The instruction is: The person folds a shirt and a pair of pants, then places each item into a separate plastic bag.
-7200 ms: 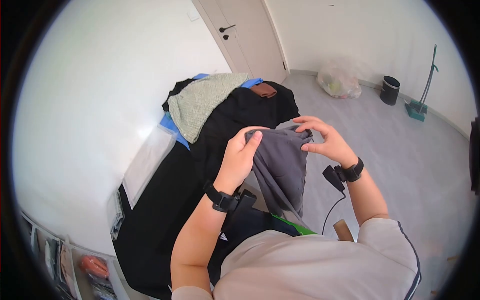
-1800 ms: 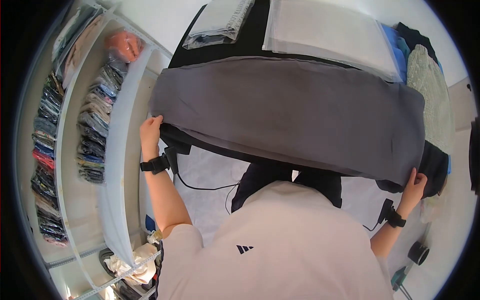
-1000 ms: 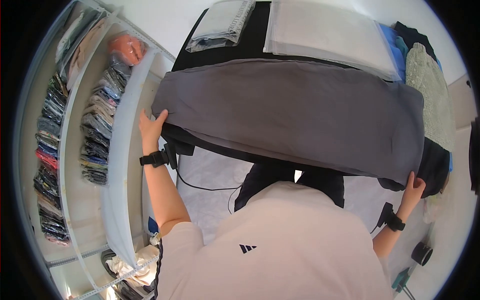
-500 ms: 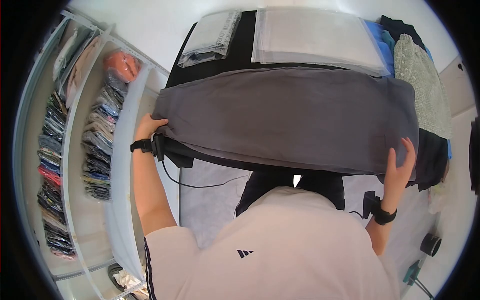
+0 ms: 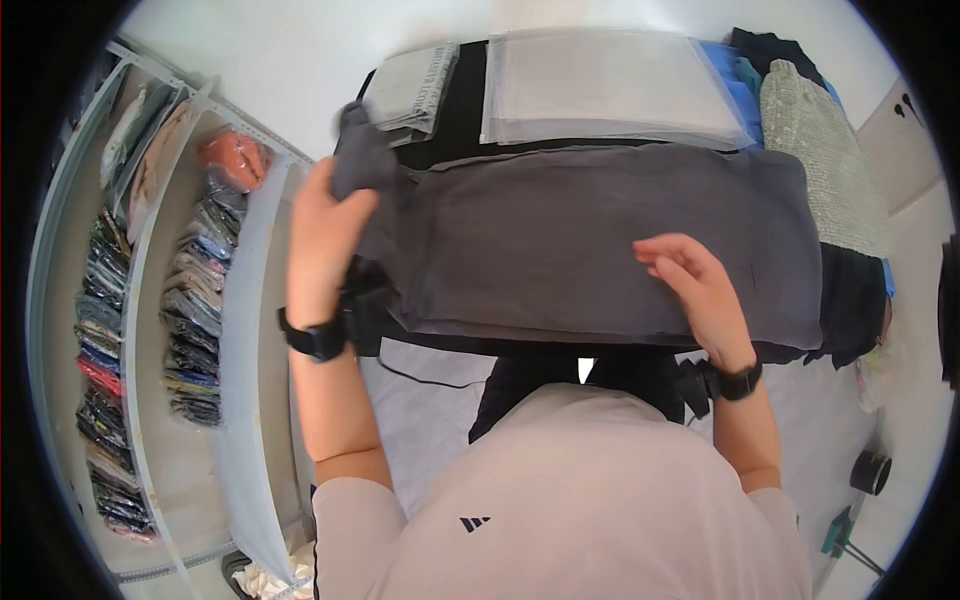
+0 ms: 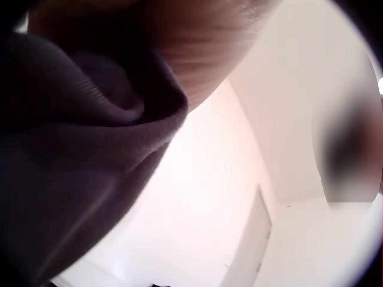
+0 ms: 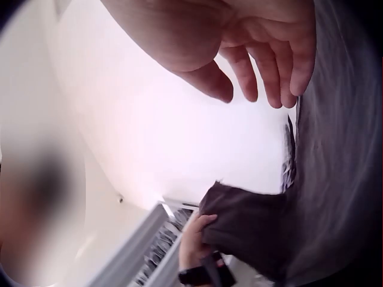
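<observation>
A dark grey garment [image 5: 600,240] lies spread along the black-covered table, its left end lifted and bunched. My left hand [image 5: 325,235] grips that raised end, and the left wrist view shows the grey cloth [image 6: 78,161] close up in folds under the palm. Over the right half of the garment my right hand [image 5: 700,295] is held with relaxed, slightly bent fingers and nothing in them. The right wrist view shows the same hand [image 7: 239,48] beside the cloth, with the lifted end [image 7: 245,221] in the other hand beyond.
Clear plastic bags [image 5: 610,90] and a packaged item [image 5: 405,90] lie along the table's far side. A pale green knit [image 5: 825,160] and other clothes are piled at the right end. Shelves of bagged clothes [image 5: 200,270] stand at the left; a black bin [image 5: 870,473] is at lower right.
My left hand has raised the garment's left end and brought it up and inward. My right hand has left the right end and moved left over the cloth.
</observation>
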